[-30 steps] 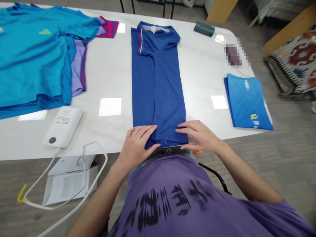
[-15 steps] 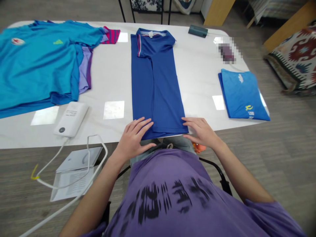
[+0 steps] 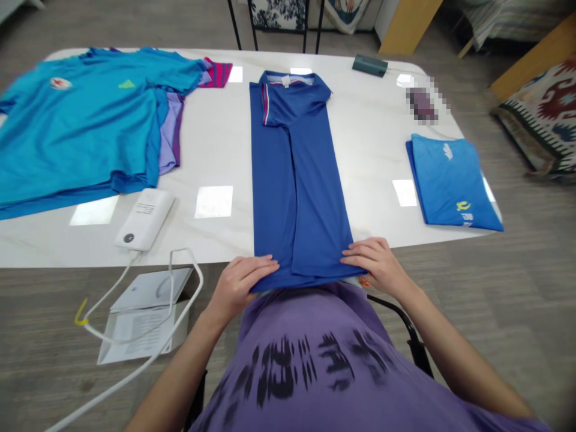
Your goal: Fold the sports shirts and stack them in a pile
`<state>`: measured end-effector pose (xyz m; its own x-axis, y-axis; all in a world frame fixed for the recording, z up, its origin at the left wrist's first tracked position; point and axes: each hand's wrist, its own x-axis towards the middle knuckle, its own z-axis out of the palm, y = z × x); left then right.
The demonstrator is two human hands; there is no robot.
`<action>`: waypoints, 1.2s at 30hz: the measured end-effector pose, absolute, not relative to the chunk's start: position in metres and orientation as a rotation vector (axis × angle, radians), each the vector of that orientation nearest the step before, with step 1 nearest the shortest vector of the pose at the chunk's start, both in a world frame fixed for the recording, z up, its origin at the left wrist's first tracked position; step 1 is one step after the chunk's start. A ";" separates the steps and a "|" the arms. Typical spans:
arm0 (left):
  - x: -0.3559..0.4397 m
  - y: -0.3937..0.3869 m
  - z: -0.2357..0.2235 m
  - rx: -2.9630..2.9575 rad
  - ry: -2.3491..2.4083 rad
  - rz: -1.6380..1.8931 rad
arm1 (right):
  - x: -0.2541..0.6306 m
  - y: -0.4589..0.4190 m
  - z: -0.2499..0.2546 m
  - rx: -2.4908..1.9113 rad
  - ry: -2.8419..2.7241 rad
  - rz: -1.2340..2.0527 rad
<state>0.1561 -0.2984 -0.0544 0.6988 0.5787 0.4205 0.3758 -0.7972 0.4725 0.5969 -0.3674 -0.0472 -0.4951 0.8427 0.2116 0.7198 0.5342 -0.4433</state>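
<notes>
Head view: we look down on a white table (image 3: 216, 138), with our purple T-shirt (image 3: 310, 360) at the near side.
Blue polo shirt: we see the blue polo shirt (image 3: 274, 192) in the middle of the table, folded lengthwise into a long strip; its collar (image 3: 288, 81) lies at the far end, and its hem reaches out past the near table edge, toward our body.
Left hand: our left hand (image 3: 238, 282) pinches the near left corner of the hem, the fingers close together on top; the thumb is hidden from us.
Right hand: our right hand (image 3: 375, 264) pinches the near right corner, the fingers a little parted above the cloth and the thumb mostly hidden.
Left side: we have a teal shirt (image 3: 90, 126) spread there, with a lilac garment (image 3: 169, 138) showing from under its right edge.
Near left: a white device (image 3: 146, 219) lies close to the table edge, just beside the teal shirt, and a white cable (image 3: 198, 282) hangs from it.
Right side: we see a folded blue shirt (image 3: 454, 186) at the near right corner, well apart from the polo.
Far right: a dark box (image 3: 369, 66) lies near the far edge.
</notes>
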 end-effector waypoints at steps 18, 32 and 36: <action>0.258 0.002 0.097 2.075 1.320 1.371 | 0.631 -0.063 0.114 -1.420 -1.748 0.662; 0.319 0.232 -0.040 2.479 1.624 0.711 | 0.612 0.220 -0.027 -1.914 -1.985 0.040; 0.324 0.219 -0.057 2.502 1.518 0.437 | 0.587 0.197 -0.046 -1.869 -2.243 0.143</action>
